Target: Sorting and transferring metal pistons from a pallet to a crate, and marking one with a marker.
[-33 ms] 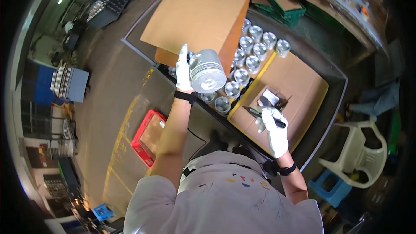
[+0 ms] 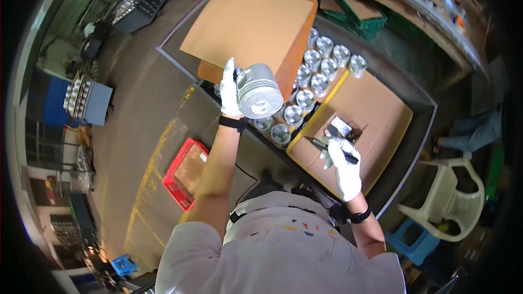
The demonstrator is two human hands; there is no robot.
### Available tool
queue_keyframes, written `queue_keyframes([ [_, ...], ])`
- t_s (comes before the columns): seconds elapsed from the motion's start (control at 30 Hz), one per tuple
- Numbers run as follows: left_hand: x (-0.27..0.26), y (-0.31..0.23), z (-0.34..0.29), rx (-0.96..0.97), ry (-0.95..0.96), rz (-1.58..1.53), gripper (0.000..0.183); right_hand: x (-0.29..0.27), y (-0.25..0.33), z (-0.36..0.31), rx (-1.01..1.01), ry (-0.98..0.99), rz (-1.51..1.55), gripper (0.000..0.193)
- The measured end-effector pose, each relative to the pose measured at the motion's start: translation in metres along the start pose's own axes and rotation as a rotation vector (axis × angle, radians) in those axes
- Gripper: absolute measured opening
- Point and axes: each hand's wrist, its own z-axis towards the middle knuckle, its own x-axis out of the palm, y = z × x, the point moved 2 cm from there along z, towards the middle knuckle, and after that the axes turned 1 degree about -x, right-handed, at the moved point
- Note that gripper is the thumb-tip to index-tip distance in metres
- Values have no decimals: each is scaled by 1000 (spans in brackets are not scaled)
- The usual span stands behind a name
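My left hand (image 2: 230, 93), in a white glove, grips a large silver piston (image 2: 257, 91) by its side and holds it up with the grooved end tilted toward me. My gloved right hand (image 2: 344, 167) is closed around a black marker pen (image 2: 322, 144), its tip pointing left. Beneath the pen lies a brown cardboard sheet (image 2: 376, 103) with a yellow edge, and a small white-labelled item (image 2: 341, 126) rests on it. Rows of upright silver pistons (image 2: 320, 84) stand between this sheet and a raised cardboard flap (image 2: 248, 19).
A dark metal cart (image 2: 406, 86) with a raised rim holds the pistons and cardboard. On the floor at the left sits a red crate (image 2: 187, 174). To the right are a cream plastic chair (image 2: 449, 198), a blue stool (image 2: 414, 241) and another person's legs (image 2: 471, 130). A workbench (image 2: 392, 5) runs along the back.
The whole view has shifted very slightly. Both hands keep their hold on the piston and the marker pen, with no clear movement.
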Motion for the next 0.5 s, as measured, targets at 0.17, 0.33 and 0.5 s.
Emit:
queue_keyframes([
  [0.17,-57,-46,-22,-59,192,-298,55,42,4,-11,-35,97,-77,23],
  [0.33,-140,-86,-54,202,62,-612,43,115,-11,-21,-34,177,-110,19],
  [0.5,-211,-150,-115,223,-95,-948,28,211,-33,-47,-27,313,-98,23],
])
